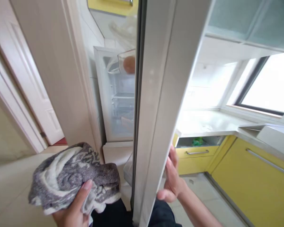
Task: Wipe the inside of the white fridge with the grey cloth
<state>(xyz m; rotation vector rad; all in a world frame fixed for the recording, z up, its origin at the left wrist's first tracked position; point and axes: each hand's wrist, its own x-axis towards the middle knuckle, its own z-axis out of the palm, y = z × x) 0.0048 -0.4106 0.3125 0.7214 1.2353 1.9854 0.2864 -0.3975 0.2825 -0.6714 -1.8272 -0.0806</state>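
Fingers of the right hand (171, 179) curl round the edge of the tall white refrigerator door (156, 104) — best kept low, swinging it gently. Left hand (73, 209) clutches a bunched grey-and-white patterned cloth (71, 176), well left of the door. Beyond, an open yellow drawer (196, 151) juts near the door's edge — little room there.

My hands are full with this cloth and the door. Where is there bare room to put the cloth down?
The white counter under the window looks bare. The fridge shelves seem mostly free, with an egg up high. The right hand grips the fridge door; the left hand holds the cloth.
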